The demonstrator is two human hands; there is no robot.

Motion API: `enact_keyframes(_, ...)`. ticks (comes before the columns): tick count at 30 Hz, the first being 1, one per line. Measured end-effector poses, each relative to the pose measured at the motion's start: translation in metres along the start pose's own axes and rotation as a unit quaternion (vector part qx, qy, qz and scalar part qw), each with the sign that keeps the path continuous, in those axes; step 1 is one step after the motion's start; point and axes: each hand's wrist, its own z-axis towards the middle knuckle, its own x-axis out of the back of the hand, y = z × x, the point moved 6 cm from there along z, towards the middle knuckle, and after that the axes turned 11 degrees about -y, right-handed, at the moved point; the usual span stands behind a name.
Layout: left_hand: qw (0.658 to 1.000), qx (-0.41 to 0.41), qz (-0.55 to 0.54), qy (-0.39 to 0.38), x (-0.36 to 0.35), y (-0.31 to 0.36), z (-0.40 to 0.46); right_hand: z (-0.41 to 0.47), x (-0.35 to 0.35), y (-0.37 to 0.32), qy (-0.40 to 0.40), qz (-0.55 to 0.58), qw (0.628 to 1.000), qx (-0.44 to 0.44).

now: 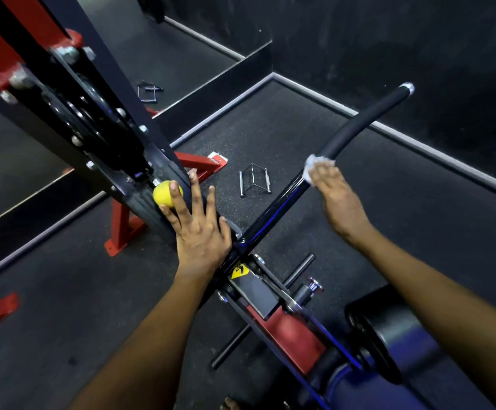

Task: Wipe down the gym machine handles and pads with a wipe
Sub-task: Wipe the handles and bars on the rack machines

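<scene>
Wipe, white and crumpled, sits on the black bar where the shiny part meets the foam grip. Right hand lies over the wipe, fingers bent down onto it and the bar; grip appears closed around the wipe. Left hand flat, fingers spread, pressed against the black upright near the bar's centre; fingertips touch a yellow knob. Roller pad at lower right. Metal handle lies on the floor.
</scene>
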Motion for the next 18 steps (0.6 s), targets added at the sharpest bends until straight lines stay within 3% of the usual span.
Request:
enact_keyframes(4, 1.000, 0.000, -0.005, 0.001, 0.000, 0.000, 0.000, -0.034, -0.021, -0.098, -0.070, -0.008, 0.975, 0.212)
enact_keyframes(6, 1.000, -0.003, -0.009, 0.007, -0.001, 0.000, 0.000, -0.038, -0.029, -0.100, -0.085, 0.001, 0.958, 0.275)
enact_keyframes(8, 1.000, -0.003, -0.017, 0.011, -0.002, -0.001, 0.000, -0.018, -0.025, -0.070, -0.070, 0.020, 0.970, 0.231)
enact_keyframes(12, 1.000, -0.006, -0.011, 0.019, -0.003, 0.001, 0.000, 0.015, -0.004, 0.007, -0.059, 0.032, 0.998, 0.013)
enact_keyframes(14, 1.000, -0.004, -0.013, 0.024, -0.002, -0.001, -0.001, 0.021, -0.002, 0.007, -0.064, 0.024, 0.997, -0.041)
enact_keyframes(16, 1.000, 0.001, -0.017, 0.026, -0.002, -0.001, -0.002, 0.013, -0.007, -0.024, -0.074, 0.012, 0.997, -0.023)
enact_keyframes(18, 1.000, 0.004, -0.021, 0.019, 0.000, -0.001, -0.002, -0.011, -0.016, -0.072, -0.104, -0.004, 0.989, 0.102)
